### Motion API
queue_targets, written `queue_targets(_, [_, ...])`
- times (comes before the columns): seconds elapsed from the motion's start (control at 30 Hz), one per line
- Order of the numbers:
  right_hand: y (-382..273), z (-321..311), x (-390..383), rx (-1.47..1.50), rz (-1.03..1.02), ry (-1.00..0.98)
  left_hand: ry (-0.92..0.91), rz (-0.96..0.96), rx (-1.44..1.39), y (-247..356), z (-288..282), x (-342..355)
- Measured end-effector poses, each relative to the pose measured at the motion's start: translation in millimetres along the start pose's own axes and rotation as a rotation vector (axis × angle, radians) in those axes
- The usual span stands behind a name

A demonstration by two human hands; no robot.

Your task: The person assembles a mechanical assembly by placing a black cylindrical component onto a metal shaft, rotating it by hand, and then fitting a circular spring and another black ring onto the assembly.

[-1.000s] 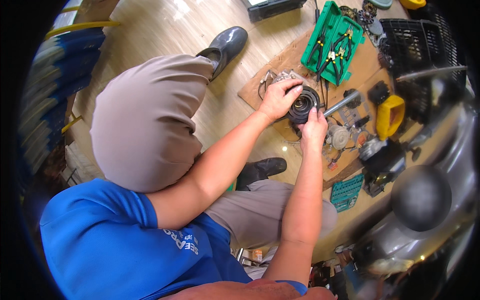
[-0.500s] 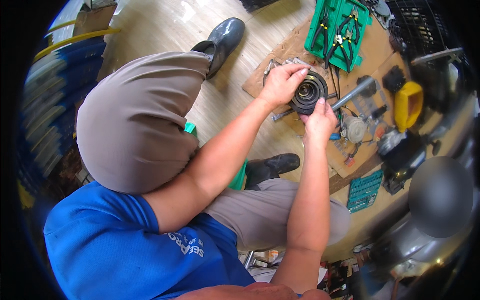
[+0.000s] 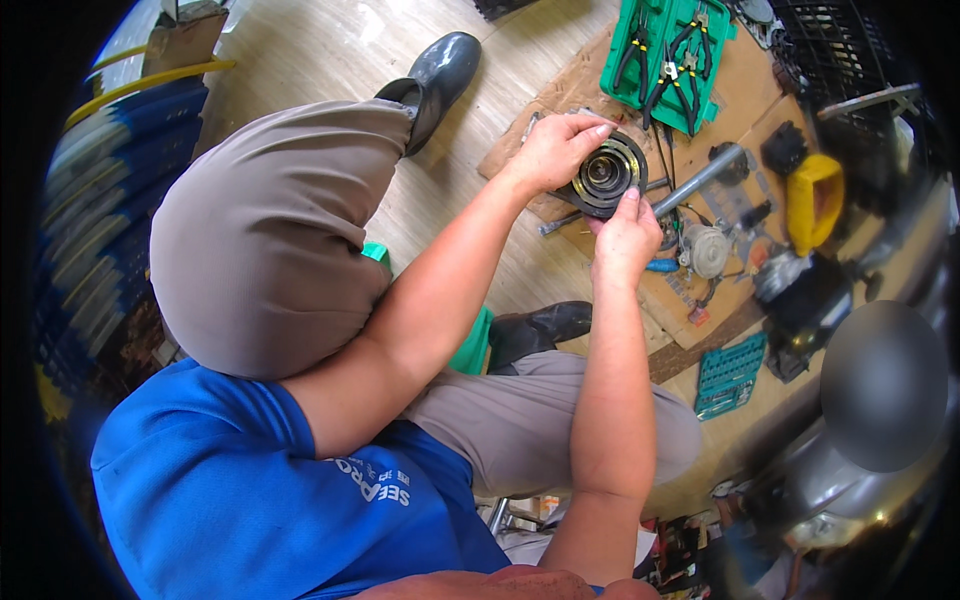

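Between my two hands is a round, dark metal part (image 3: 604, 174) with concentric rings and a hole in its middle, its ringed face turned up toward me. My left hand (image 3: 553, 152) grips its upper left rim, thumb and fingers closed along the edge. At the lower right rim my right hand (image 3: 625, 238) pinches it, with the thumb on top and the other fingers partly hidden underneath. The part is held over a cardboard sheet (image 3: 560, 98) on the floor. A grey metal tube (image 3: 700, 183) lies just right of it.
A green case (image 3: 622, 78) with several black-handled pliers (image 3: 668, 85) lies beyond my hands. To the right are a yellow container (image 3: 815, 205), a round silvery part (image 3: 706, 250) and a teal socket case (image 3: 730, 376). Blue stacked items (image 3: 130, 190) stand far left.
The whole view has shifted slightly. The round part has tilted a little, so its rings face me more fully and catch the light. Both hands keep hold of it.
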State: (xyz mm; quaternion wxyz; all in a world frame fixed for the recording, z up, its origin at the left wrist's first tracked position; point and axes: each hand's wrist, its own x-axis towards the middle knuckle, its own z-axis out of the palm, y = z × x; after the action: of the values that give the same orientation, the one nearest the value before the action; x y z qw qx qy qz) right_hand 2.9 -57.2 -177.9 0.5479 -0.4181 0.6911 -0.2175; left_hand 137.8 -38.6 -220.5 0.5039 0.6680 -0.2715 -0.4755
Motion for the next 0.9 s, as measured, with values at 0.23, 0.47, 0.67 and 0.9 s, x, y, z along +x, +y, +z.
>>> queue_targets(0.23, [1.2, 2.1, -2.1, 0.143, 0.046, 0.003, -0.039, 0.025, 0.037, 4.7, 0.0, -1.3])
queue_targets(0.47, [3.5, -0.9, -0.9, 0.024, -0.072, -0.026, -0.037, -0.027, -0.205, -9.4, 0.1, 2.3])
queue_targets(0.67, [2.7, -1.0, -0.2, -0.124, -0.204, -0.032, 0.037, -0.075, -0.225, -19.9, 3.1, 6.3])
queue_targets(0.9, [-5.4, 1.5, -4.2, 0.1, 0.014, -0.016, 0.031, -0.133, -0.073, -10.2, 5.7, 10.3])
